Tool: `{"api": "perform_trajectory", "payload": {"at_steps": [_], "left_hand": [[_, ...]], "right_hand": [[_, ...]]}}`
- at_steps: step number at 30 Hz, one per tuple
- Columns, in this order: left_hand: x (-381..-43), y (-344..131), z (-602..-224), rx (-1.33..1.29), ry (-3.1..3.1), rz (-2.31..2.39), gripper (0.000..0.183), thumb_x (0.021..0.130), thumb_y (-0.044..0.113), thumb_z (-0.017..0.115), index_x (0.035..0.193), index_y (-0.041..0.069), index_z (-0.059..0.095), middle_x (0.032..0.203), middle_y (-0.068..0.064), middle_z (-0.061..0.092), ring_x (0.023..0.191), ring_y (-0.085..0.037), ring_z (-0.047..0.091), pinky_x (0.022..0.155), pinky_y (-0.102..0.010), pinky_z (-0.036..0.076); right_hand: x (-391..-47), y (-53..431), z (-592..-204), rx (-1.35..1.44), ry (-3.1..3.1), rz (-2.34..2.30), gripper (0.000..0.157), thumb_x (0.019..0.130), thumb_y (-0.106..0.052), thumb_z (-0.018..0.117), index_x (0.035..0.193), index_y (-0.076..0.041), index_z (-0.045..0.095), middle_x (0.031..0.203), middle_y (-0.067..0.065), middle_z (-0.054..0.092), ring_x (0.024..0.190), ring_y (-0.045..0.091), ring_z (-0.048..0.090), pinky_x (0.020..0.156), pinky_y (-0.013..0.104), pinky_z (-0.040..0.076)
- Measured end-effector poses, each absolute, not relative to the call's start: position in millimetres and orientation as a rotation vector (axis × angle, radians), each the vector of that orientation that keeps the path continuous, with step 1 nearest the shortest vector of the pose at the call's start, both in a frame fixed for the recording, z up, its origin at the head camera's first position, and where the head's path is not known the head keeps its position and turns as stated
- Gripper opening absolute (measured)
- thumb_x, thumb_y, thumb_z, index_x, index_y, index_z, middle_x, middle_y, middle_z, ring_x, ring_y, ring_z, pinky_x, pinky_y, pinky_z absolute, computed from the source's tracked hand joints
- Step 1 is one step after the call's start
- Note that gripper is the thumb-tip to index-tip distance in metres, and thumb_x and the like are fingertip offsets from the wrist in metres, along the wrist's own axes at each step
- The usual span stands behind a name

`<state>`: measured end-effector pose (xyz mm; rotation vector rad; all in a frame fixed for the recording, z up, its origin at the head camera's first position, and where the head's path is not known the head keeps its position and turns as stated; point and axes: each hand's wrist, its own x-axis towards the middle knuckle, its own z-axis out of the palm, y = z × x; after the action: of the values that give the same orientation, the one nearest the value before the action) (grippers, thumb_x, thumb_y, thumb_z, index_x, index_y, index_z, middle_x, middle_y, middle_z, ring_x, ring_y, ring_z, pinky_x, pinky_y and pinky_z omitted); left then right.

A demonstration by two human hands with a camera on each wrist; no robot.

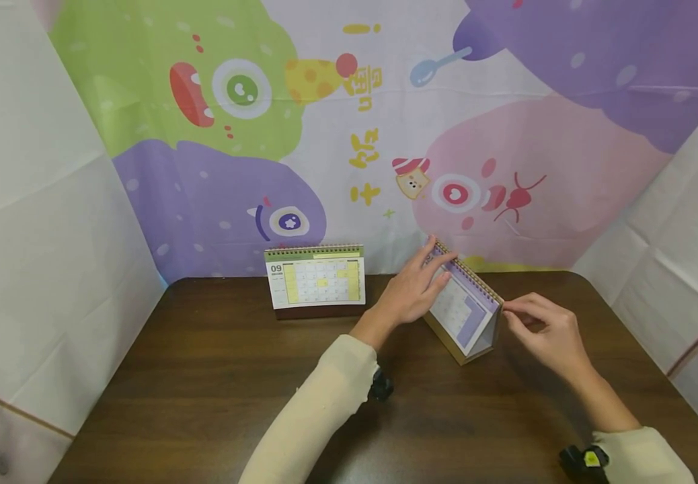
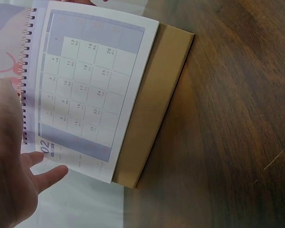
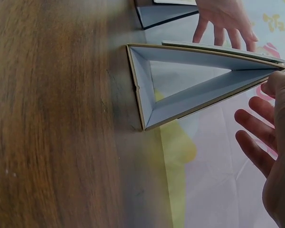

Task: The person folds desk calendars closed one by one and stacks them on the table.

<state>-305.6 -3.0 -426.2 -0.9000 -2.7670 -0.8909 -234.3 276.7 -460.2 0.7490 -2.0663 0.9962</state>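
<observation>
A purple-and-white spiral desk calendar (image 1: 454, 306) stands angled on its brown triangular stand; its page reads 02 in the left wrist view. My left hand (image 1: 411, 289) touches the far end of its top edge, fingers fairly straight and spread near the spiral binding (image 2: 24, 71). At the near top corner, my right hand (image 1: 551, 333) pinches the calendar's edge between thumb and forefinger. The right wrist view shows the stand's hollow triangular side (image 3: 145, 107), with the other right fingers (image 3: 254, 126) apart from it. How firmly the left fingertips press is unclear.
A second desk calendar (image 1: 323, 282), green and yellow with page 09, stands to the left at the back of the wooden table (image 1: 204, 390). Behind hangs a cartoon-printed cloth (image 1: 349, 134); white sheets (image 1: 40, 202) flank both sides.
</observation>
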Motion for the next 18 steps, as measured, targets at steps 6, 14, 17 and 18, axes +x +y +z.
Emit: {"api": "perform_trajectory", "payload": {"at_steps": [6,14,17,18], "left_hand": [[-305.2,-2.8,-426.1,-0.903,-2.766,-0.888,0.056,0.122,0.049,0.031,0.176,0.035,0.039,0.194,-0.008,0.007,0.178,-0.034,0.022,0.131,-0.068,0.044],[-306.5,-2.3,-427.0,-0.908,-2.749,-0.892,0.056,0.122,0.048,0.033,0.176,0.033,0.039,0.193,-0.010,0.008,0.178,-0.036,0.021,0.134,-0.066,0.041],[-307.0,-1.8,-427.4,-0.905,-2.750,-0.894,0.056,0.122,0.048,0.033,0.176,0.034,0.039,0.194,-0.010,0.008,0.178,-0.035,0.021,0.134,-0.066,0.041],[-307.0,-1.7,-427.3,-0.902,-2.752,-0.895,0.056,0.122,0.048,0.033,0.176,0.034,0.039,0.194,-0.009,0.008,0.178,-0.034,0.021,0.134,-0.066,0.041]], "right_hand": [[-235.4,276.3,-460.6,0.761,-2.054,0.998,0.032,0.074,0.024,0.086,0.094,-0.001,0.087,0.087,0.010,0.082,0.091,-0.022,0.064,0.074,0.003,0.056],[-235.9,276.5,-461.4,0.759,-2.055,0.981,0.033,0.073,0.025,0.087,0.093,-0.001,0.087,0.087,0.010,0.082,0.092,-0.022,0.063,0.076,0.002,0.054],[-236.4,276.5,-462.2,0.754,-2.051,0.973,0.032,0.073,0.024,0.087,0.093,-0.001,0.087,0.087,0.010,0.082,0.091,-0.023,0.062,0.075,0.002,0.054],[-236.6,276.5,-462.6,0.751,-2.050,0.972,0.032,0.073,0.024,0.087,0.093,-0.001,0.087,0.086,0.010,0.082,0.090,-0.022,0.062,0.074,0.002,0.054]]}}
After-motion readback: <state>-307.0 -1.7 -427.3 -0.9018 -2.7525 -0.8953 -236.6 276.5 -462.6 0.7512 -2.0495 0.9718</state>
